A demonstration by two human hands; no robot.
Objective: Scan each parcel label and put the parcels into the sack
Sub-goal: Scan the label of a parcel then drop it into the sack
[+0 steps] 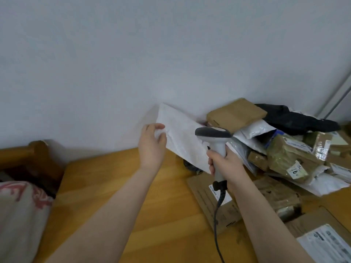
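left hand (152,144) pinching a white mailer (180,137) up by the far wall, right hand (222,162) wrapped round the scanner (214,137), so mid-scan i'd say, next it goes left into the sack (20,215).

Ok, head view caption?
Left hand holds a white plastic mailer; right hand grips a grey handheld scanner in front of it.

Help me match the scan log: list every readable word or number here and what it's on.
"16" (or "91" upside down): sticker on the olive parcel.
Print on the corner box, flat carton and held white mailer: too blurred to read.
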